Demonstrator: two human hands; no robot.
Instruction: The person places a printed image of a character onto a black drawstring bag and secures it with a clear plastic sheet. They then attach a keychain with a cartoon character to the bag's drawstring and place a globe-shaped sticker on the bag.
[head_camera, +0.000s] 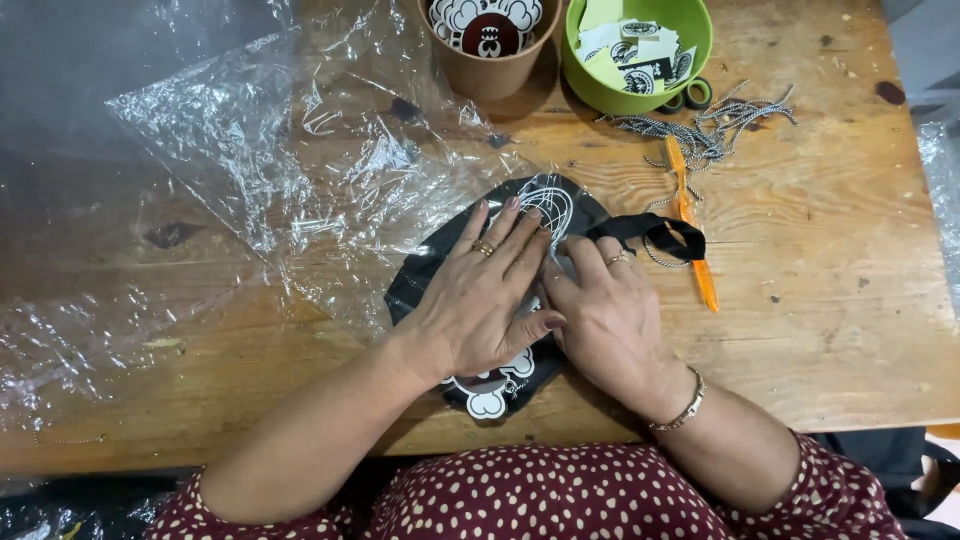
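We press the flat black fabric piece with white line print (560, 205) down on the wooden table (820, 300), near its front edge. Our left hand (480, 300) lies on it with fingers spread flat, gripping nothing; our right hand (610, 320) lies just beside it, fingers on the cloth, also clasping nothing. To do this well, we judge that even palm pressure matters. A black strap (650, 232) trails right, towards a slim orange tool (695, 250). Crinkled clear plastic film (300, 140) lies to the left.

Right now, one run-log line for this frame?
left hand: flat on black printed fabric item | right hand: pressing same item beside it | strap: lying right | orange tool: untouched on wooden table
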